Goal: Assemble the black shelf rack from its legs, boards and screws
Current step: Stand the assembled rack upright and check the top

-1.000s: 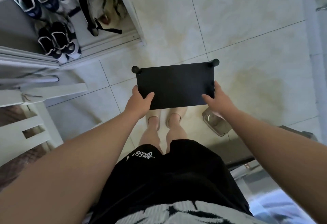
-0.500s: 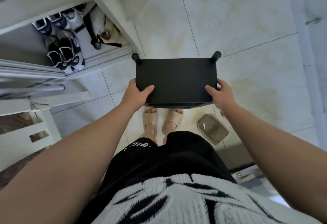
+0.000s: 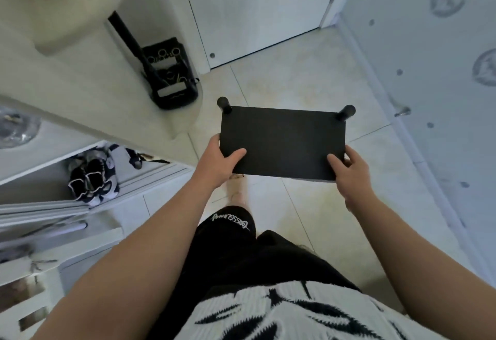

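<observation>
I carry the black shelf rack (image 3: 283, 139) in front of me, above the tiled floor, its top board facing me. Two black round legs (image 3: 224, 104) show past its far corners, one at the left and one at the right (image 3: 346, 112); the near legs are hidden under the board. My left hand (image 3: 218, 161) grips the near left corner with the thumb on top. My right hand (image 3: 349, 172) grips the near right corner the same way.
A white cabinet (image 3: 80, 93) with a rounded shelf stands at the left, a black bag (image 3: 169, 76) on it and shoes (image 3: 91, 181) on a lower shelf. A white door (image 3: 257, 9) lies ahead, a patterned wall (image 3: 442, 98) at the right. A white chair (image 3: 35, 280) stands lower left.
I have lifted the rack higher and stepped forward toward the door; the view has risen. The small clear box with the tool on the floor has dropped out of sight. Both hands keep their grip.
</observation>
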{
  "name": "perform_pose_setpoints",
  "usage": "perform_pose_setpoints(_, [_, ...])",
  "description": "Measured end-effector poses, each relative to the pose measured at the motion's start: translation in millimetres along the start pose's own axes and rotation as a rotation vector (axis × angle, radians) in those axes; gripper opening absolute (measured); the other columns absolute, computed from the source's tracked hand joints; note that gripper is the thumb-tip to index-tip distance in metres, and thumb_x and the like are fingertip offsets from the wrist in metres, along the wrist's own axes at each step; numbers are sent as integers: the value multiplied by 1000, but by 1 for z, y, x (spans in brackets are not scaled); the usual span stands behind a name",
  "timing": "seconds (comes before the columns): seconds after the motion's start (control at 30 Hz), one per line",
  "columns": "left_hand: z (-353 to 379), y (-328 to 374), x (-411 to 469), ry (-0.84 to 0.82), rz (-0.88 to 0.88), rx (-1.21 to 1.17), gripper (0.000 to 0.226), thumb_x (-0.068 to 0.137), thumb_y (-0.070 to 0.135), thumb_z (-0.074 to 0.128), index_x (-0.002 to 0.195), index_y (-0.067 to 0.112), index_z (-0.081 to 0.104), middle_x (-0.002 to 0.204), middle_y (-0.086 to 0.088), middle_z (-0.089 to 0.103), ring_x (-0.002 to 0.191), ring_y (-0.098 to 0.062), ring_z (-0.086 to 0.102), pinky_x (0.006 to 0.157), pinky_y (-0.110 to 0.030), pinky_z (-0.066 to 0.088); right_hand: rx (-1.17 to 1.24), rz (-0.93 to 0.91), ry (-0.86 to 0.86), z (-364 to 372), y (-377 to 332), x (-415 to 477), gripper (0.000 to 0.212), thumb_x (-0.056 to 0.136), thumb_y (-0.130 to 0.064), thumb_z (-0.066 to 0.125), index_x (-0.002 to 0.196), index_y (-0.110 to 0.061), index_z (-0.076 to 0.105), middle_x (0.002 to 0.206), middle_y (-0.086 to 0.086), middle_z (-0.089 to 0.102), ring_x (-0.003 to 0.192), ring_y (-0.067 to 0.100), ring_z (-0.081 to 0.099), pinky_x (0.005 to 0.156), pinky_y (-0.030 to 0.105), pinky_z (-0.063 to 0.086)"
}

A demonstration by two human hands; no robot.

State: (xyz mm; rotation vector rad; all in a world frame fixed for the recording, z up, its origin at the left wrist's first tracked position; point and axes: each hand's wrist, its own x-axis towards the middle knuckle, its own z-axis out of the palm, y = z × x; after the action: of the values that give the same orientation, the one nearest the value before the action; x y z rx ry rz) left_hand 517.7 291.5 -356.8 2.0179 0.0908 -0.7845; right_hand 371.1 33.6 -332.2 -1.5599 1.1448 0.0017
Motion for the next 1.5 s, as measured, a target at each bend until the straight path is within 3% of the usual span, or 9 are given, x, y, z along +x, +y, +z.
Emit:
perform_pose_setpoints(0.2, [5, 91, 114, -74, 75, 46, 75, 75, 55, 71, 139, 28, 43, 113, 20, 59, 110, -12, 62, 93, -33, 53, 68, 4, 77, 1, -67, 90, 44, 99, -26, 63, 142, -27, 53, 105, -8, 68, 92, 5, 64, 69, 20, 47])
perform_pose_setpoints(0.3, [10, 143, 166, -126, 91, 71, 71, 77, 52, 72, 137, 29, 44, 117, 15, 62, 110, -13, 63, 97, -40, 54, 97, 32, 108, -6, -101, 128, 43, 99, -26, 62, 142, -27, 53, 105, -7, 68, 94, 7, 65, 69, 21, 48])
perform_pose_setpoints(0.43, [32, 213, 223, -184, 127, 139, 72, 79, 53, 71, 140, 29, 42, 111, 23, 57, 109, -12, 61, 88, -30, 52, 159, 54, 152, -26, -140, 178, 41, 99, -27, 62, 140, -29, 55, 110, -2, 70, 100, 14, 67, 75, 25, 50])
perform_pose_setpoints(0.6, [80, 283, 284, -237, 162, 192, 69, 83, 47, 71, 142, 27, 43, 125, 10, 61, 111, -14, 61, 93, -37, 53, 221, 82, 232, -64, -170, 245, 41, 99, -29, 62, 139, -30, 55, 111, -3, 69, 99, 9, 65, 71, 21, 47])
perform_pose_setpoints(0.77, [143, 349, 341, -269, 200, 219, 68, 82, 43, 71, 142, 25, 43, 119, 12, 61, 105, -7, 61, 80, -24, 49, 245, 113, 266, -109, -187, 322, 40, 100, -30, 61, 139, -30, 53, 113, -2, 69, 99, 13, 66, 70, 25, 49])
perform_pose_setpoints(1.07, [241, 454, 427, -322, 219, 366, 60, 90, 35, 70, 142, 23, 43, 118, 13, 58, 107, -15, 60, 86, -31, 49, 281, 228, 286, -181, -218, 441, 45, 101, -35, 58, 145, -28, 48, 117, 0, 67, 99, 12, 64, 67, 24, 46])
perform_pose_setpoints(1.23, [288, 500, 480, -432, 240, 454, 54, 91, 33, 68, 139, 22, 45, 109, 19, 59, 96, -1, 61, 68, -15, 48, 325, 359, 336, -202, -222, 489, 43, 103, -39, 52, 142, -20, 53, 112, -3, 66, 92, 9, 60, 66, 24, 43])
perform_pose_setpoints(1.33, [319, 522, 518, -514, 259, 544, 57, 91, 37, 67, 141, 23, 43, 115, 14, 58, 103, -9, 60, 79, -21, 47, 377, 433, 399, -204, -220, 520, 42, 104, -38, 51, 140, -17, 54, 101, -8, 61, 87, 5, 56, 73, 29, 44])
perform_pose_setpoints(1.5, [366, 548, 580, -653, 254, 709, 62, 90, 42, 65, 143, 25, 39, 126, 9, 59, 114, -18, 60, 98, -40, 52, 439, 547, 498, -197, -218, 560, 40, 104, -36, 54, 138, -16, 55, 108, 2, 67, 87, 10, 61, 66, 26, 45])
